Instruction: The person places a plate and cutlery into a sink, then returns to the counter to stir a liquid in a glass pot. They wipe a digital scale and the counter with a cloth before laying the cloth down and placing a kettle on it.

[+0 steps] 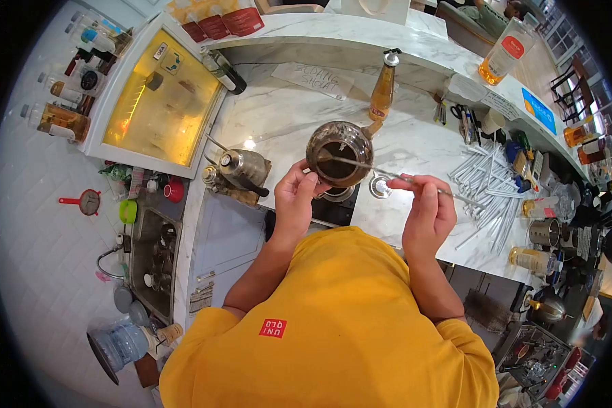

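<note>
A round glass teapot (340, 154) with dark contents is tilted above the marble counter, its open top facing me. My left hand (298, 198) is closed on the teapot's near left side. Between the fingers of my right hand (428, 214) is a long thin metal spoon (381, 171), whose bowl end reaches into the teapot's opening. Below and right of the teapot lies a small round metal lid (380, 185) on the counter. A dark square plate (334, 212) shows partly beneath the teapot. Behind the teapot stands an amber bottle (381, 92) with a dark top.
Metal kettle (243, 170) stands left of my left hand. Many wrapped straws (486, 187) lie spread at the right. A lit yellow cabinet (160, 95) and a sink (154, 262) are at the left. A handwritten paper (313, 79) lies at the back.
</note>
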Tool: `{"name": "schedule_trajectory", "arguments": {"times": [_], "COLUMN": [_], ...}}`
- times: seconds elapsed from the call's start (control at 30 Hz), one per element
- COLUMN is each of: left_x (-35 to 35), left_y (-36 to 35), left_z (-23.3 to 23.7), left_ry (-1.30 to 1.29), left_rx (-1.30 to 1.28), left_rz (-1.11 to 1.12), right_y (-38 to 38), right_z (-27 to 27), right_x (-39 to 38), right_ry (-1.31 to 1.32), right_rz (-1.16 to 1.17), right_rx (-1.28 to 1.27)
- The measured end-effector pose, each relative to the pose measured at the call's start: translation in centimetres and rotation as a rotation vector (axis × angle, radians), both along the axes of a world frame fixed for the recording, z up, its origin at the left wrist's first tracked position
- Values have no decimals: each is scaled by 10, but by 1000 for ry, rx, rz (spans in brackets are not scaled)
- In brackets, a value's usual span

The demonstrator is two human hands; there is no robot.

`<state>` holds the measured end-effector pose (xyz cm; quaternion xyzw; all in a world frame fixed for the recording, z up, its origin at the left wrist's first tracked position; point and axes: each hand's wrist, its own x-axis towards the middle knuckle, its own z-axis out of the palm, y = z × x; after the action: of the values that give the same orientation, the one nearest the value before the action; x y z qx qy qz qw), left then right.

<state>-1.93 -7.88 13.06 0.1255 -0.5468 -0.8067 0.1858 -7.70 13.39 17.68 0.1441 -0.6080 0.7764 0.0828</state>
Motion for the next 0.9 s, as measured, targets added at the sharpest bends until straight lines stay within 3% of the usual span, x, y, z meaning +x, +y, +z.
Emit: {"name": "schedule_trajectory", "arguments": {"times": [0.07, 0.17, 0.53, 0.73, 0.83, 0.9], "left_x": [0, 0, 0, 3, 3, 5], "left_y": [-2, -4, -33, -39, -37, -38], "left_z": [-3, -9, -41, -51, -50, -54], "left_ry": [-37, -13, -121, -142, -148, -136], "left_rx": [-22, 44, 104, 136, 141, 140], "left_rz": [16, 61, 249, 297, 310, 299], "right_y": [1, 2, 39, 40, 32, 28], "right_z": [-4, -1, -15, -50, -61, -55], "right_x": [-4, -9, 1, 15, 18, 21], "right_ry": [-217, -278, -201, -237, -51, -4], "right_rz": [32, 65, 44, 55, 25, 120], "right_rx": [-137, -265, -246, -48, 378, 531]}}
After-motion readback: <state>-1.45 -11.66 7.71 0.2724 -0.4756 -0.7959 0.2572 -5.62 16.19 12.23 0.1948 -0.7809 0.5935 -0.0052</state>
